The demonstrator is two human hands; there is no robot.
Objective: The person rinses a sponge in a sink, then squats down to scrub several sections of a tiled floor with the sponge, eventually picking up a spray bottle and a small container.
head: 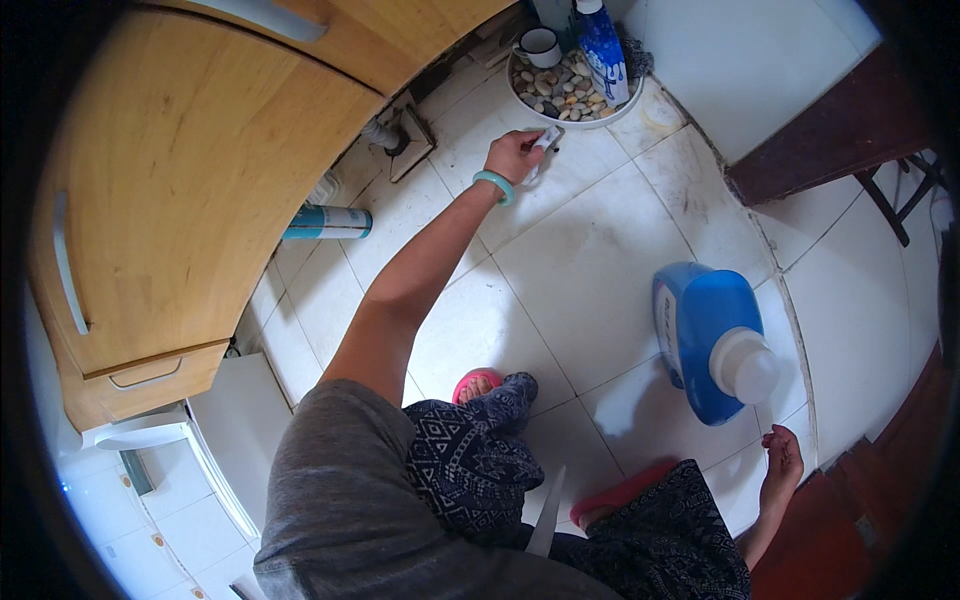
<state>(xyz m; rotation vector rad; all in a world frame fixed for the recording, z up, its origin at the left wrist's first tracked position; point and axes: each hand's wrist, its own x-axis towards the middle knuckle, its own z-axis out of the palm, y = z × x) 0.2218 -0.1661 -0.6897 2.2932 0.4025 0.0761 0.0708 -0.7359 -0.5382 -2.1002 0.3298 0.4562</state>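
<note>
My left hand (516, 159), with a pale green bangle (495, 185) at its wrist, reaches down to the tiled floor. Its fingers pinch a small white item (550, 139), too unclear to name, near the rim of a pebble-filled round tray (574, 124). At the lower right, my right hand (784, 457) hangs with loosely curled fingers and nothing seen in it. It is nearest to a big blue plastic jug (690, 330) with a white cap (746, 365), standing on the floor; I see no contact between them.
On the tray are an enamel mug (538, 46) and a blue-and-white bottle (604, 60). Wooden cabinets (180, 165) line the left, with a teal-and-white cylinder (330, 223) and a drain pipe (384, 136) below. A dark red panel (825, 135) juts from the right.
</note>
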